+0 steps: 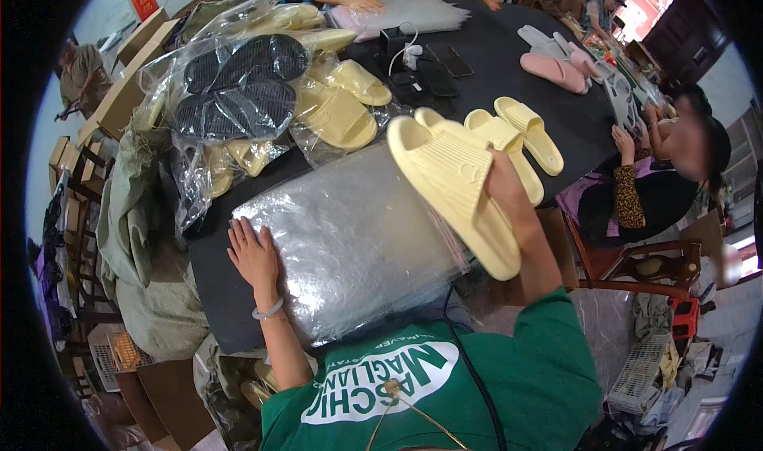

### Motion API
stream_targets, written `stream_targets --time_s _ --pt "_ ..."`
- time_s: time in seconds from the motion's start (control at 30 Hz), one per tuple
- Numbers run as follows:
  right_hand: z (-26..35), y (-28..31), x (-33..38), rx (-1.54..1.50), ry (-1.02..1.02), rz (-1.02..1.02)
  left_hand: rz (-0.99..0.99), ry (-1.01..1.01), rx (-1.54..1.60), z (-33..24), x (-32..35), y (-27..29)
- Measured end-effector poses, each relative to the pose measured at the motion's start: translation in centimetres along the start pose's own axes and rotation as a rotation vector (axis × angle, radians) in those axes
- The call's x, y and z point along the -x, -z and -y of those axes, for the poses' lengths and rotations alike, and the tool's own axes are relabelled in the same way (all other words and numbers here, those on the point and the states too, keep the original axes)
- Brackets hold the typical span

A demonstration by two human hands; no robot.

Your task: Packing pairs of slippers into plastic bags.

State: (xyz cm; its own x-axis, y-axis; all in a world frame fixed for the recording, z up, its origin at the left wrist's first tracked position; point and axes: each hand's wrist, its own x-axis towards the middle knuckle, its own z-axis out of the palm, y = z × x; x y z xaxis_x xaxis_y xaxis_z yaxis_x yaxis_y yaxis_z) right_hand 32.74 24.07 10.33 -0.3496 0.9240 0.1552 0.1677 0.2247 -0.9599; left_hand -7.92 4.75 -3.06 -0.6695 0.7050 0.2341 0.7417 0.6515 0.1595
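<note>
My right hand (509, 182) grips a pair of pale yellow slide slippers (457, 189), lifted over the right side of a stack of clear plastic bags (358, 244); most of the rear slipper is hidden. My left hand (254, 256) lies flat with fingers spread on the left edge of that stack and holds nothing. Just beyond the right hand, another pair of yellow slippers (528, 137) rests on the black table (485, 61). To the far left, bagged black slippers (238, 85) lie on bagged yellow slippers (338, 113).
A charger with a white cable (412, 54) and a dark phone (450, 59) lie beyond the stack. Pink slippers (556, 69) sit at the far right, near a seated co-worker (636, 189). Another person's hand (362, 3) touches more plastic bags (405, 14). A wooden chair (636, 264) stands at right.
</note>
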Motion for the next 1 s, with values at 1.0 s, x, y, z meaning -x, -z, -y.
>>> stream_targets --time_s 1.0 --pt "-6.7 0.5 -4.4 0.306 0.206 -0.245 -0.094 0.033 0.091 0.2 1.0 1.0"
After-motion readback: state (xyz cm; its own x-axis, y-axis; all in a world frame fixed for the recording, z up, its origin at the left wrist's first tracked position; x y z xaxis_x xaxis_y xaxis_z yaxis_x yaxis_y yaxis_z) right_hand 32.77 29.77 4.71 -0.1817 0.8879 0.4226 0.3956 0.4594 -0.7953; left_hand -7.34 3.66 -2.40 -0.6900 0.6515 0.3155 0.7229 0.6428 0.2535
